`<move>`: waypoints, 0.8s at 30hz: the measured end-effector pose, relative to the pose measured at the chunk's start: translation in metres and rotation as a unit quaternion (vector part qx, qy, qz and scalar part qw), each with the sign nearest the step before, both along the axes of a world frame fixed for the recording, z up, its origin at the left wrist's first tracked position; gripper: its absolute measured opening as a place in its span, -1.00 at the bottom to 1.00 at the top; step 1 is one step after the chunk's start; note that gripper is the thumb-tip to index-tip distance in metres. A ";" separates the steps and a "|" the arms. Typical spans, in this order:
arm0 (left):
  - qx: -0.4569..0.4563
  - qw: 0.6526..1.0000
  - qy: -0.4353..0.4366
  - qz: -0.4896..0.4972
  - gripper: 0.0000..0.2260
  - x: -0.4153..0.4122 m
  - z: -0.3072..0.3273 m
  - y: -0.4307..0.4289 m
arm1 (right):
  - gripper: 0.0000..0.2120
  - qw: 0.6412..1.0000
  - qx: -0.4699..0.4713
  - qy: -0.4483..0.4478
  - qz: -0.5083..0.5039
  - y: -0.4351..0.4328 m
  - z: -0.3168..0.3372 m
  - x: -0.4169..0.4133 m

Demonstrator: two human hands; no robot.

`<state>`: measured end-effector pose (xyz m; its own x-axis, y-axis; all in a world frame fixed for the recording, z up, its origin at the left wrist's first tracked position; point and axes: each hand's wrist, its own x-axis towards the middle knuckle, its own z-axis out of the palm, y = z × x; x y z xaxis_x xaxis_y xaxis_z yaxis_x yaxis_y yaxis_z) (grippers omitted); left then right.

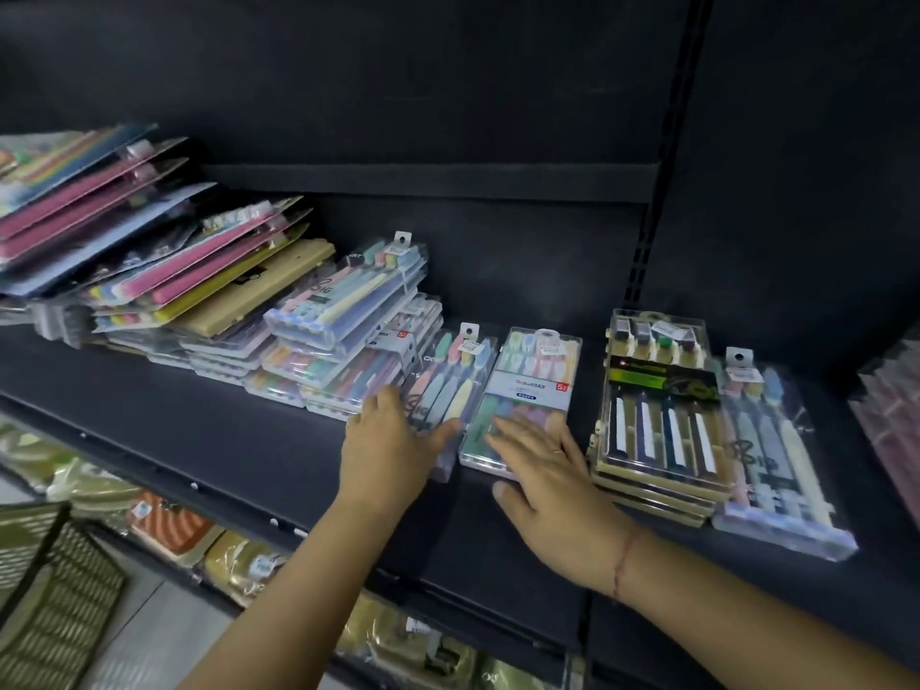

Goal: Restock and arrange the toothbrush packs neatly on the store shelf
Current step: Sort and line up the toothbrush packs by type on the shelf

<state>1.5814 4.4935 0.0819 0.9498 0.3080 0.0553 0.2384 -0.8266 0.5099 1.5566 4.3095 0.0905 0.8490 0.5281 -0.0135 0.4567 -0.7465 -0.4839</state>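
Observation:
Two clear packs of pastel toothbrushes lie side by side in the middle of the black shelf (209, 430). My left hand (393, 440) rests with straight fingers on the near end of the left pack (450, 381). My right hand (552, 485) lies flat on the near end of the right pack (535, 385), which has a white label. A stack of dark toothbrush packs (657, 405) sits to the right, with another clear pack (769, 450) beside it. An untidy heap of packs (343, 336) lies to the left.
Pink and blue carded packs (114, 216) are piled at the far left of the shelf. More pink goods (891, 415) show at the right edge. Below are a lower shelf with packaged goods (169, 525) and a green basket (55, 590).

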 end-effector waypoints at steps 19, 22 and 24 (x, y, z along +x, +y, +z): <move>-0.414 0.909 -0.046 -0.028 -0.65 -0.070 0.033 -0.016 | -0.46 0.922 0.358 0.147 -0.035 0.003 0.018 -0.042; -0.408 0.906 -0.081 -0.084 -0.63 -0.079 0.045 -0.037 | -0.44 0.868 0.462 0.159 -0.089 -0.001 0.039 -0.053; -0.392 0.906 -0.095 -0.127 -0.56 -0.076 0.055 -0.052 | -0.43 0.841 0.508 0.141 -0.126 -0.019 0.053 -0.056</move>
<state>1.5054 4.4417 0.1367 0.9919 0.0961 0.0836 -0.0621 -0.2081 0.9761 1.5009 4.2909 0.1435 0.9742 0.1934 0.1162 0.1062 0.0610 -0.9925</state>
